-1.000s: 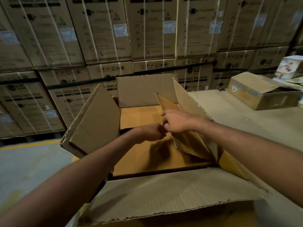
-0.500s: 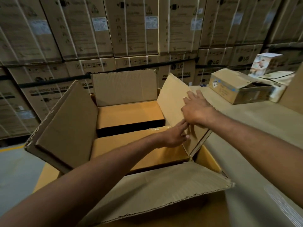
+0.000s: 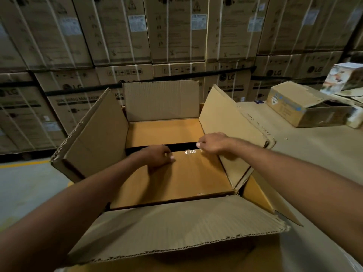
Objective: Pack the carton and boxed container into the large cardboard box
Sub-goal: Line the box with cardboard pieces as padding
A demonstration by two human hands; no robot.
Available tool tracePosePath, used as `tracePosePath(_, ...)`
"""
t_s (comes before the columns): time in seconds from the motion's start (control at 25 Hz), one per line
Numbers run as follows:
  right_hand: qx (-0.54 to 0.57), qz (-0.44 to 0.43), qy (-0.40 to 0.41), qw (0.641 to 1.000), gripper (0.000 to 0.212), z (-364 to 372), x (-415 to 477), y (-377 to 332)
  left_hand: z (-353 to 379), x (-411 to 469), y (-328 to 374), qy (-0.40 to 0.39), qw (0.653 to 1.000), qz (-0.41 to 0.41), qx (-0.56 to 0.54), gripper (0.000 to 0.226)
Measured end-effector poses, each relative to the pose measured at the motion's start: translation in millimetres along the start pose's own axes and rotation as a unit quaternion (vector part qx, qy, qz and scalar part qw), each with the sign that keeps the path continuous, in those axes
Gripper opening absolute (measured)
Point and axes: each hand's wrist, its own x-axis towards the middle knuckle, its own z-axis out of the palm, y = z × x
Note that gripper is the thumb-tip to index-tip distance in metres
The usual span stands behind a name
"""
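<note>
The large cardboard box (image 3: 176,228) stands in front of me with all four top flaps spread out. Inside, two brown bottom panels show, with a dark gap (image 3: 182,146) between them. My left hand (image 3: 159,157) curls over the far edge of the near bottom panel (image 3: 186,179). My right hand (image 3: 213,143) pinches the same edge beside a strip of clear tape. A brown carton (image 3: 290,107) with blue print lies on the surface to the back right. A white printed boxed container (image 3: 343,77) stands behind it.
A cardboard-covered work surface (image 3: 314,154) runs along the right of the box. Stacked, strapped appliance cartons (image 3: 176,36) form a wall behind. Grey floor with a yellow line (image 3: 23,165) lies to the left.
My right hand left the box's right flap, which now leans outward. Both hands have come down onto the far edge of the near bottom panel.
</note>
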Motion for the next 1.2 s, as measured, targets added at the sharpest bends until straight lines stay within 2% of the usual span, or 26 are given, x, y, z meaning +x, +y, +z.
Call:
tracePosePath(0.08,0.077,-0.027,-0.014,0.997,0.040,5,4,-3,-19,-5,-7,0.039,0.999,0.015,0.003,0.040)
tracePosePath(0.16,0.109,-0.051,0.030,0.992,0.043,-1,4,-6,-39,-11,-7,0.066,0.997,0.030,-0.033,0.032)
tracePosePath(0.24,0.120,-0.046,0.061,0.990,0.047,-18,-1,-11,-56,-22,-3,0.054,0.995,0.039,-0.079,0.027)
tracePosePath(0.32,0.137,-0.030,0.052,0.989,0.038,-42,-10,-18,-77,-41,3,0.014,0.993,0.047,-0.109,0.023)
tracePosePath(0.4,0.175,-0.015,-0.012,0.984,0.031,-64,-25,-23,-99,-67,11,-0.052,0.989,0.050,-0.133,0.024)
tracePosePath(0.48,0.200,-0.042,-0.128,0.970,0.029,-77,-43,-25,-117,-93,19,-0.137,0.978,0.063,-0.144,0.035)
tracePosePath(0.6,0.188,-0.124,-0.333,0.916,0.022,-73,-69,-34,-114,-117,24,-0.277,0.949,0.047,-0.142,0.048)
tracePosePath(0.72,0.076,-0.148,-0.439,0.883,0.026,-34,-86,-51,-70,-120,25,-0.391,0.920,0.019,-0.003,0.038)
tracePosePath(0.8,0.044,-0.130,-0.464,0.875,0.026,-14,-86,-60,-42,-118,19,-0.415,0.907,0.003,0.067,0.041)
tracePosePath(0.88,0.031,-0.119,-0.463,0.878,0.027,-13,-79,-62,-34,-114,12,-0.410,0.909,-0.009,0.073,0.049)
tracePosePath(0.96,0.023,-0.101,-0.423,0.900,0.031,-19,-62,-65,-39,-104,4,-0.390,0.920,-0.018,0.033,0.052)
tracePosePath(1.04,0.020,-0.062,-0.336,0.940,0.039,-22,-37,-69,-42,-84,-2,-0.331,0.943,-0.034,0.003,0.050)
tracePosePath(1.12,0.039,-0.017,-0.236,0.971,0.048,-20,-6,-73,-39,-55,-13,-0.249,0.967,-0.034,0.030,0.047)
tracePosePath(1.2,0.146,0.058,-0.169,0.973,0.058,-12,24,-77,-33,-23,-25,-0.176,0.982,-0.044,0.058,0.043)
